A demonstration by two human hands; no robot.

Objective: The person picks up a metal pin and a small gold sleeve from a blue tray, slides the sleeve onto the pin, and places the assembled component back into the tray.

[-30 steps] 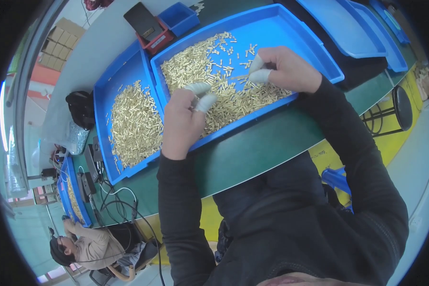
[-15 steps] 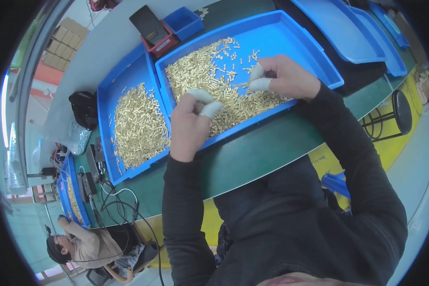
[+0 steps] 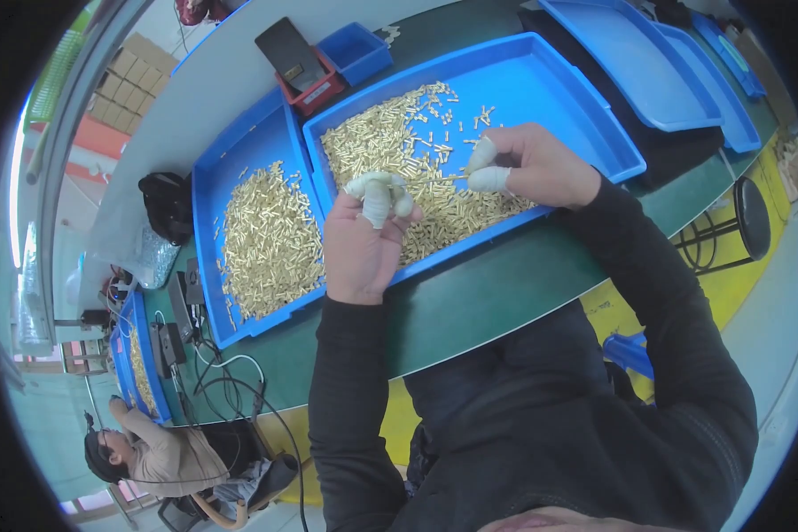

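My left hand (image 3: 363,244) is raised above the front edge of a blue tray (image 3: 585,115). Its fingertips, wrapped in pale finger covers, are curled together, and whatever they may hold is hidden. Over the same tray, my right hand (image 3: 545,168) brings its covered thumb and forefinger close together. A thin brass-coloured piece (image 3: 457,177) juts out at their tips, towards the left hand. Beneath both hands lies a heap of small brass-coloured pins (image 3: 372,142), with some scattered singly on the tray's bare blue floor.
To the left, a second blue tray (image 3: 206,199) holds another brass heap (image 3: 270,248). Behind are a red bin (image 3: 315,93) with a dark box in it and a small blue bin (image 3: 356,55). Cables (image 3: 230,377) hang near a seated person (image 3: 164,452). A stool (image 3: 751,219) stands right.
My left hand has turned, its fingers curling inward together. The right hand's thumb and finger have shifted slightly around the thin piece. The whole view has moved a little.
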